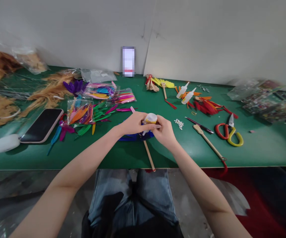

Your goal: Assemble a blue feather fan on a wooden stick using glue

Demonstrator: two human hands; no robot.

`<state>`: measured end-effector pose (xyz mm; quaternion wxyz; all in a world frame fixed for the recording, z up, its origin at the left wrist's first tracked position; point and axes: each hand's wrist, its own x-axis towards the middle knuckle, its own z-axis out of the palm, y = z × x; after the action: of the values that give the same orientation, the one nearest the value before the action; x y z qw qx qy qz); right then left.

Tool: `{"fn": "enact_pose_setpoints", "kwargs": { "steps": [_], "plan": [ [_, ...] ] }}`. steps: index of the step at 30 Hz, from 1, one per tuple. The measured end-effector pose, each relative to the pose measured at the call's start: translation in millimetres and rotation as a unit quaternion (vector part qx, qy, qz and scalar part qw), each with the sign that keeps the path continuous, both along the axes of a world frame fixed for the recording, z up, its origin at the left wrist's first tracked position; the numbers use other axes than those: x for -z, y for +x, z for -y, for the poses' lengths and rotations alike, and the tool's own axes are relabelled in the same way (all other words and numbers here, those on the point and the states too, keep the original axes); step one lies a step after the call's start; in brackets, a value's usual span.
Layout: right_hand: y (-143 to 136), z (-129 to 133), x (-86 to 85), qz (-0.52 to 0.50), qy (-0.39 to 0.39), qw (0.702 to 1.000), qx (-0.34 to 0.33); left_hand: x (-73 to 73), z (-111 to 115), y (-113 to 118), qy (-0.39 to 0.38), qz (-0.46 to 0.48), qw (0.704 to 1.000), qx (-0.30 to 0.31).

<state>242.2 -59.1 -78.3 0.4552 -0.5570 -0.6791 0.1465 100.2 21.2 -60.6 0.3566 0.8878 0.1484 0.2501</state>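
Note:
My left hand point(136, 124) is closed around a small white glue bottle point(151, 117), tipped so that its nozzle points down. Just right of it, my right hand point(165, 133) has its fingers bent together against the bottle's side. What those fingers grip is hidden. Below both hands lie dark blue feathers point(129, 137), partly covered by them. A thin wooden stick point(149, 155) runs from under the hands toward the table's front edge. Small white beads point(179, 124) sit in a pile to the right of my right hand.
Scissors point(229, 130), a pen-like tool point(199, 125) and a wooden stick with a red cord point(209, 142) lie at right. Two glue bottles point(185, 93) are farther back. Left are bagged feathers point(80, 112) and a phone point(43, 125). Another phone point(128, 62) leans on the wall.

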Motion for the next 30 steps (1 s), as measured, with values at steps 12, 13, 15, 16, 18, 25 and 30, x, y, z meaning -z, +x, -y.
{"fn": "enact_pose_setpoints", "kwargs": {
  "steps": [12,13,15,16,18,25,30],
  "plan": [
    [5,2,-2.2,-0.004,-0.022,1.000,0.003,-2.6,3,2,0.018,0.013,1.000,0.000],
    [6,2,-2.7,-0.005,-0.024,1.000,0.003,-2.6,3,2,0.015,0.016,1.000,-0.002],
    [7,2,-3.9,-0.007,-0.026,1.000,0.003,-2.1,3,3,0.007,0.019,1.000,-0.009],
    [7,1,-4.6,-0.008,-0.026,1.000,0.004,-1.6,3,3,0.003,0.018,1.000,-0.014],
    [8,1,-6.8,-0.009,-0.025,1.000,0.009,-0.5,2,2,-0.001,0.016,1.000,-0.021],
    [8,-1,-19.6,-0.012,-0.032,0.999,0.036,-7.6,-3,-10,0.021,0.054,0.995,-0.087],
    [8,4,-25.1,-0.073,-0.063,0.995,0.039,-18.0,-7,-25,0.002,0.117,0.979,-0.165]
  ]
}}
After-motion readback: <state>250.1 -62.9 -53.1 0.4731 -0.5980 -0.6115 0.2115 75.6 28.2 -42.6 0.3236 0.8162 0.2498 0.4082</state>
